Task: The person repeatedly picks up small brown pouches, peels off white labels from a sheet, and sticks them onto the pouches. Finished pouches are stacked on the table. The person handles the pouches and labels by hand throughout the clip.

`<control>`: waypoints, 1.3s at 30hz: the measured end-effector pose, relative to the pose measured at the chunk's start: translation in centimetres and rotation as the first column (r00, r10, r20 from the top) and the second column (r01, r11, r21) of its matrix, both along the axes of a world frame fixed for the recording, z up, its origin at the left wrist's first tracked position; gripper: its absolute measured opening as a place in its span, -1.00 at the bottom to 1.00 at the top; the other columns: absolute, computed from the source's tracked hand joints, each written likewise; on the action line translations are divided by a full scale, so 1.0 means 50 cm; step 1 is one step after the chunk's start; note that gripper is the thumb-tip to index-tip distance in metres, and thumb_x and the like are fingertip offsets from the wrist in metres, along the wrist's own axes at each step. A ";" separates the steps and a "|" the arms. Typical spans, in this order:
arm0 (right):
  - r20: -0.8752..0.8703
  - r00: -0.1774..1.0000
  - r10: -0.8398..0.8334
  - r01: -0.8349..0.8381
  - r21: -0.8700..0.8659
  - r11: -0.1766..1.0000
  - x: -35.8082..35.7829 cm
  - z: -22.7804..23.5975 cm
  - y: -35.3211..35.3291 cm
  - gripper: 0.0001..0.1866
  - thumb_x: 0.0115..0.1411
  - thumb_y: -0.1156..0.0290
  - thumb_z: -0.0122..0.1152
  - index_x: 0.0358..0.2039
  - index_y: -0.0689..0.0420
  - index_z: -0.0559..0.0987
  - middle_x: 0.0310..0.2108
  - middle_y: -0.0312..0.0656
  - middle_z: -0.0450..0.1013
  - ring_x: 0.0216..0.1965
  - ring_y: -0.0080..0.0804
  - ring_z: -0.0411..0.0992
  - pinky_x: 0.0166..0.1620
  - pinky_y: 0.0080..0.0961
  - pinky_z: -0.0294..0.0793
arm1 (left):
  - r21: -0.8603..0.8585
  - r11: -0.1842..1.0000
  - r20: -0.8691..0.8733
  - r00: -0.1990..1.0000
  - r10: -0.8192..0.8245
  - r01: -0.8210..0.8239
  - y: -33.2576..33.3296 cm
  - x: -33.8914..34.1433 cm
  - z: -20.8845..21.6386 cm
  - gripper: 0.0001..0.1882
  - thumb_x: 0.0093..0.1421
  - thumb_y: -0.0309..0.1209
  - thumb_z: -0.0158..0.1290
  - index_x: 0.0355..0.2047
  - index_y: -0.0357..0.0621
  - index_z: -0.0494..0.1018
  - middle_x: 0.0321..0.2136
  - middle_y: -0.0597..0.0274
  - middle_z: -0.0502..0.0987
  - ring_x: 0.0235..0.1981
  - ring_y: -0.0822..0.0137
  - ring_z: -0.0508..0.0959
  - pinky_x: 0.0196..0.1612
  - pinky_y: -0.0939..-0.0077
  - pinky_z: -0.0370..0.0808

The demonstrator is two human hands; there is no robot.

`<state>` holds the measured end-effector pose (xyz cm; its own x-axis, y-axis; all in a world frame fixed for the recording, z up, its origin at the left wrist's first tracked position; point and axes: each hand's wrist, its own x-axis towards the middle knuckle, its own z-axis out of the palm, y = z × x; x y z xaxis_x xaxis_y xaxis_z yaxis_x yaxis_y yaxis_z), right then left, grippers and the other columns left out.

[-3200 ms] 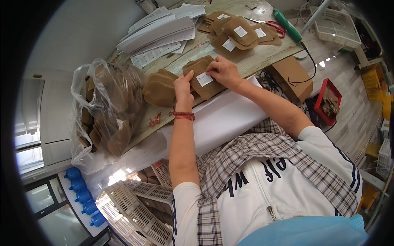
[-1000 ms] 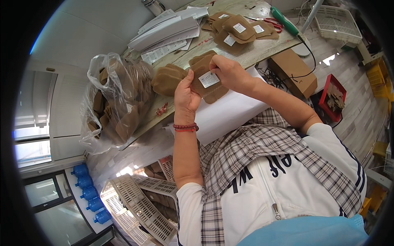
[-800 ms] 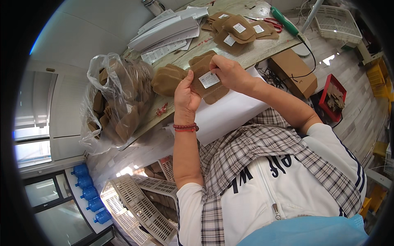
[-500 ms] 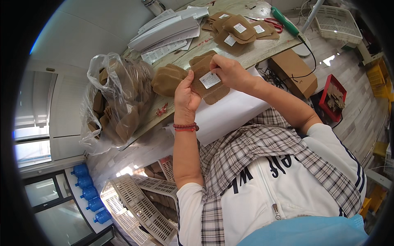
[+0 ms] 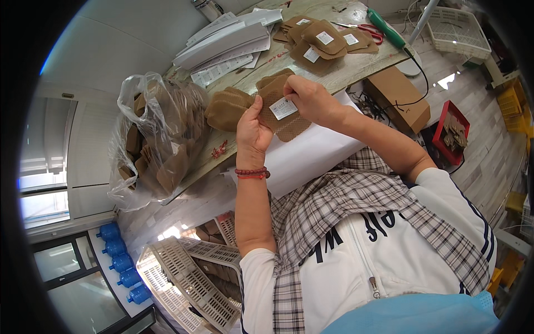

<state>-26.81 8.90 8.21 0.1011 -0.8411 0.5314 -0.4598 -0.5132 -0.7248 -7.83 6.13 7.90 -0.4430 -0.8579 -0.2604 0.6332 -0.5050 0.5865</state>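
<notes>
My left hand (image 5: 253, 132) grips a flat brown mesh-textured piece (image 5: 293, 131) with rounded ends, its thumb on top along the left edge. A white printed label (image 5: 283, 108) lies on that piece. My right hand (image 5: 315, 101) is closed in a pinch at the label's upper right corner; whether the fingertips hold the corner or press on it cannot be made out. Just left of my left hand, more brown pieces (image 5: 228, 109) lie stacked on the table. Farther back is a pile of similar pieces with white labels (image 5: 322, 45).
Paper sheets (image 5: 231, 42) are heaped at the table's back left. A clear plastic bag (image 5: 161, 133) full of brown pieces sits at the left edge. Red-handled scissors (image 5: 371, 33) and a green corded tool (image 5: 386, 29) lie back right. A cardboard box (image 5: 401, 103) stands beyond the near edge.
My right hand has shifted very slightly left at the label's corner. My left hand and the brown piece have stayed in nearly the same place.
</notes>
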 end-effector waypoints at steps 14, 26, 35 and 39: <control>-0.032 0.999 -0.007 0.007 0.010 1.000 0.000 0.001 -0.003 -0.93 0.22 0.57 0.12 -0.32 0.23 0.41 -0.40 -0.01 0.44 -0.33 0.01 0.46 -0.26 -0.24 0.45 | -0.077 0.997 0.102 0.995 -0.016 0.024 0.003 -0.002 0.002 -0.62 0.19 -0.72 0.02 0.05 -0.40 0.41 0.00 0.00 0.55 0.04 0.15 0.55 0.19 0.25 0.49; -0.111 0.986 -0.123 0.116 -0.070 0.991 0.006 -0.014 -0.011 -0.90 0.19 0.54 0.16 -0.30 0.20 0.42 -0.38 -0.04 0.46 -0.32 -0.02 0.48 -0.25 -0.24 0.49 | -0.178 0.981 0.166 0.980 0.110 -0.080 0.016 -0.028 -0.007 -0.61 0.19 -0.74 0.01 0.05 -0.34 0.44 0.00 0.08 0.56 0.02 0.24 0.55 0.16 0.36 0.46; 0.011 0.982 -0.191 0.190 0.028 0.981 0.016 -0.004 0.013 -0.45 0.12 0.51 0.28 0.15 0.13 0.37 -0.36 -0.10 0.50 -0.37 -0.19 0.53 -0.27 -0.29 0.55 | -0.260 0.952 0.189 0.959 0.212 -0.159 0.028 -0.047 -0.035 -0.62 0.22 -0.72 -0.03 0.06 -0.33 0.42 0.00 0.10 0.55 0.03 0.23 0.55 0.15 0.34 0.48; 0.080 0.980 -0.181 0.164 0.184 0.969 0.005 0.006 0.030 -0.46 0.14 0.45 0.27 0.13 0.18 0.36 -0.21 -0.05 0.48 -0.27 -0.11 0.52 -0.18 -0.27 0.54 | -0.282 0.941 0.196 0.949 0.247 -0.187 0.032 -0.049 -0.026 -0.61 0.23 -0.73 -0.05 0.08 -0.35 0.41 0.03 0.06 0.54 0.05 0.17 0.54 0.17 0.27 0.47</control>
